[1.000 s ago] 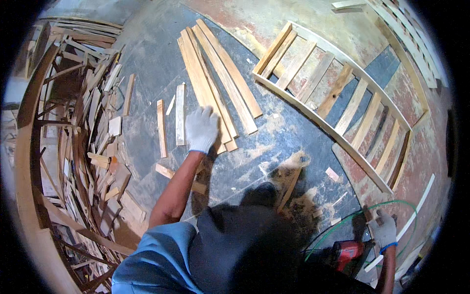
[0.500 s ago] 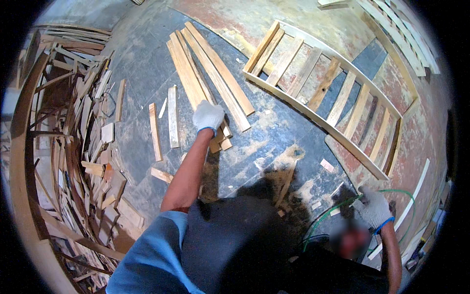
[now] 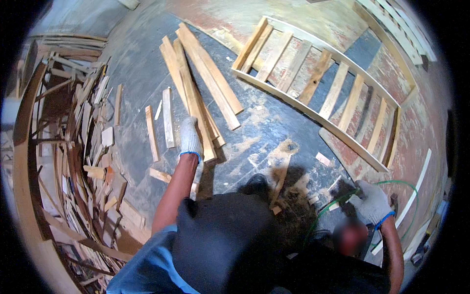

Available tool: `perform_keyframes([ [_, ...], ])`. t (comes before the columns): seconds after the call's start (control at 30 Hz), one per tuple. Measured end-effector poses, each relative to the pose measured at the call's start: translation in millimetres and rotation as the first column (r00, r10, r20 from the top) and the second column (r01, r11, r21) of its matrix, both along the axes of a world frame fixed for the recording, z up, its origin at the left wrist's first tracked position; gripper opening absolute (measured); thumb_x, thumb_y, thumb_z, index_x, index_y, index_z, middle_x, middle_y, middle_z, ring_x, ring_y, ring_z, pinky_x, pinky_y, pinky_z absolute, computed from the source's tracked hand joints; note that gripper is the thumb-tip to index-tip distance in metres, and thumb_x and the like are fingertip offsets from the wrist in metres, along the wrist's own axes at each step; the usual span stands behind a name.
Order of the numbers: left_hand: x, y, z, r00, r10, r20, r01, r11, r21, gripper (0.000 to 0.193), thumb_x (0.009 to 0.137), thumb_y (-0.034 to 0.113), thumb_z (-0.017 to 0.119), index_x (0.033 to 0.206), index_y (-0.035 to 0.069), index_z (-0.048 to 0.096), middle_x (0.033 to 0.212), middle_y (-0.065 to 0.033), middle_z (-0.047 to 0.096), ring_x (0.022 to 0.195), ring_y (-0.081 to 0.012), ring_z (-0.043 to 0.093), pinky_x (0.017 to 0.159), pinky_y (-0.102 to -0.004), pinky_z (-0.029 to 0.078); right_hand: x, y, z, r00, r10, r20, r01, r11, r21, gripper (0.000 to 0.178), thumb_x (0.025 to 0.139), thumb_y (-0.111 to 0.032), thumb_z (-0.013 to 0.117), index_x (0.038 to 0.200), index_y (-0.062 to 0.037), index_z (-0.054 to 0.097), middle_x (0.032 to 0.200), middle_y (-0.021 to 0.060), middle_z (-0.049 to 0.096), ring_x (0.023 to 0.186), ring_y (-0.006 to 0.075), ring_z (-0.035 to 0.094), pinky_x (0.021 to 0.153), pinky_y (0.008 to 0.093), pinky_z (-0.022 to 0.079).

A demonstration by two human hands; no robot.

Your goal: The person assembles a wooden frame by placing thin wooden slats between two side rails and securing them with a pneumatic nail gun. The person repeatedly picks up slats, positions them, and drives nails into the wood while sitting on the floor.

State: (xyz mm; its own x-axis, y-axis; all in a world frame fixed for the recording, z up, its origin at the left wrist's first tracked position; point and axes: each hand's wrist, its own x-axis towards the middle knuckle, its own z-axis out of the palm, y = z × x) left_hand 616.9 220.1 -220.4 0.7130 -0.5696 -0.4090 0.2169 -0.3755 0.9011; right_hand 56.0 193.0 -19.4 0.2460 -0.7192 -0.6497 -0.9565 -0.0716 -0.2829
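My left hand [image 3: 190,137], in a pale knit glove with a blue cuff, is closed on the left edge of a long wooden plank [image 3: 197,110]. The plank's near end sticks out past the other planks [image 3: 170,63] beneath it. To its right lies another pair of planks [image 3: 208,73], fanned apart at the near end. My right hand [image 3: 371,202], gloved alike, is curled at the lower right beside a green hose [image 3: 409,185]. What it grips is mostly hidden; below it shows a blurred red and dark shape [image 3: 350,237].
A slatted wooden frame [image 3: 306,105] lies on the floor at the upper right. Short offcuts [image 3: 152,133] and sawdust are scattered left and ahead. A heap of scrap wood [image 3: 93,166] fills the left side. A long white strip [image 3: 404,210] lies at the right.
My left hand has shifted from the top of the planks to the left edge of one. That plank's near end has come closer to me. My right hand has barely moved.
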Motion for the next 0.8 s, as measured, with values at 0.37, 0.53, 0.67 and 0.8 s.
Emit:
perform_keyframes([
  [0.37, -129, -27, 111, 0.774, -0.592, 0.222, 0.616, 0.786, -0.050, 0.040, 0.098, 0.021, 0.067, 0.134, 0.005, 0.058, 0.077, 0.0006, 0.058, 0.054, -0.0053, 0.053, 0.045, -0.0198, 0.043, -46, -19, -3, 0.989, -0.147, -0.004, 0.115, 0.791, -0.600, 0.056, 0.090, -0.039, 0.068, 0.129, -0.0012, 0.056, 0.121, 0.0275, 0.066, 0.112, 0.0453, 0.064, 0.096, 0.0522, 0.051],
  [0.53, -191, -50, 147, 0.078, -0.938, 0.338, 0.966, 0.155, 0.207, 0.069, 0.084, 0.032, 0.080, 0.141, 0.001, 0.056, 0.108, -0.0150, 0.069, 0.101, -0.0306, 0.068, 0.095, -0.0412, 0.053, -88, -28, 6, 0.995, 0.028, -0.096, -0.099, 0.409, -0.907, 0.079, 0.077, -0.035, 0.079, 0.142, 0.0015, 0.052, 0.146, 0.0233, 0.054, 0.137, 0.0409, 0.049, 0.118, 0.0513, 0.036],
  [0.67, -214, -73, 150, -0.377, -0.885, 0.273, 0.921, -0.327, 0.209, 0.069, 0.081, 0.031, 0.082, 0.140, 0.004, 0.060, 0.125, -0.0228, 0.069, 0.114, -0.0334, 0.069, 0.100, -0.0429, 0.052, -111, -9, 17, 0.936, 0.163, -0.310, -0.346, 0.571, -0.745, 0.087, 0.085, -0.059, 0.069, 0.146, 0.0004, 0.050, 0.145, 0.0232, 0.054, 0.141, 0.0434, 0.045, 0.121, 0.0570, 0.027],
  [0.8, -230, -98, 167, -0.555, -0.799, 0.230, 0.831, -0.523, 0.190, 0.067, 0.081, 0.030, 0.082, 0.141, 0.010, 0.060, 0.125, -0.0192, 0.071, 0.108, -0.0354, 0.072, 0.094, -0.0430, 0.056, -135, 8, 15, 0.997, 0.036, -0.062, -0.059, 0.903, -0.426, 0.091, 0.079, -0.063, 0.072, 0.140, 0.0020, 0.056, 0.122, 0.0245, 0.065, 0.114, 0.0464, 0.061, 0.102, 0.0541, 0.045],
])
